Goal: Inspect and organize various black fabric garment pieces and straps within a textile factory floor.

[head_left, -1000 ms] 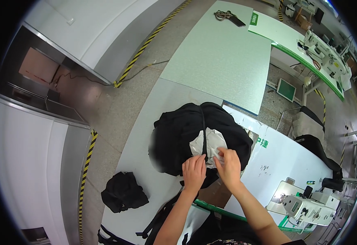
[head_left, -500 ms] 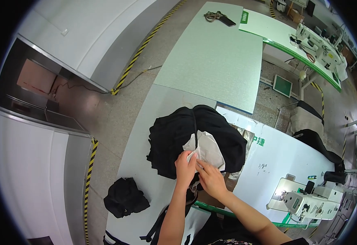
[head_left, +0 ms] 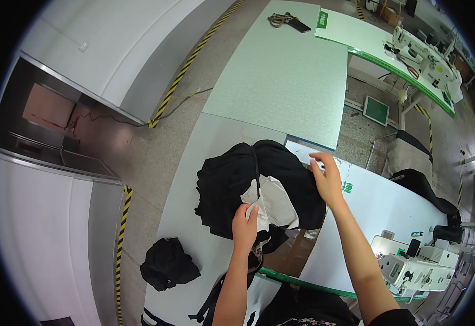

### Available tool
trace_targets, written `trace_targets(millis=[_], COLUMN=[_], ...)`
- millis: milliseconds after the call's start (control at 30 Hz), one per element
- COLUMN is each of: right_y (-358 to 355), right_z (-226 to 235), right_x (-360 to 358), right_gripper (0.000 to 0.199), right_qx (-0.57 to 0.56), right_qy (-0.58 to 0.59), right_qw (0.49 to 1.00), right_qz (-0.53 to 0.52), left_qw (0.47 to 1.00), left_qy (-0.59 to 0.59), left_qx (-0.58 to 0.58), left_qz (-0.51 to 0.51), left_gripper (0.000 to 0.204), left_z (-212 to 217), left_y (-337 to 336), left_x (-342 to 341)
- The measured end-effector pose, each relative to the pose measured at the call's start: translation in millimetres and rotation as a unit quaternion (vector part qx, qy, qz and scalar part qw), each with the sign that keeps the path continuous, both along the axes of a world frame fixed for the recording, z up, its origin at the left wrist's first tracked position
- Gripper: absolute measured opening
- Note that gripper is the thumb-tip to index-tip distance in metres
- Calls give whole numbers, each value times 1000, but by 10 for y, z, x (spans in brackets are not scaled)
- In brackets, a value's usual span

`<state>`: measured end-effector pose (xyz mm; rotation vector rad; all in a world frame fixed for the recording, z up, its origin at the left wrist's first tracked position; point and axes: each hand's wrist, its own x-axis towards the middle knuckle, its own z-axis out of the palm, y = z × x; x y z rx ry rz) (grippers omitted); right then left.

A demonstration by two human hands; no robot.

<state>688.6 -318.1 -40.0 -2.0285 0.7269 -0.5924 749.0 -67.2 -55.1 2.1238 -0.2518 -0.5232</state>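
The left hand [head_left: 245, 227] pinches the near corner of a white paper sheet [head_left: 272, 201], though its fingertips are partly buried in folds, so its exact grip is hard to make out. At two o'clock from it, the right hand [head_left: 327, 181], fingers loosely curled, presses the far edge of the black garment [head_left: 232, 185] heaped on the white table [head_left: 194, 157]; a smaller black bundle [head_left: 168, 263] lies at seven o'clock.

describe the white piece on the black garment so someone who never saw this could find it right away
Start at the long pale table running down the middle of the view, with a big heap of black garment on it. The white lining lies in the heap's middle, with the left hand on its lower edge. It is the only white patch in the black cloth; the small black bundle nearer has none.
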Motion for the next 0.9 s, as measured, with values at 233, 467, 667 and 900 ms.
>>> trace_targets(millis=[233,467,667,900], right_y=[-357,-172,197,416], right_z=[-634,-748,-645,-388], right_x=[870,893,542,359], right_gripper=[62,82,89,66], right_qx=[358,576,604,565], right_qy=[139,255,139,87], right_qw=[910,760,761,793], right_qz=[156,160,190,210], left_qw=[921,835,784,737], left_qy=[282,396,432,427], left_qx=[-145,-236,-323,-383], left_qz=[225,299,308,358], left_gripper=[61,83,70,59], left_z=[31,-47,-125,49], left_y=[63,162,474,355], left_x=[-280,-231,-32,40])
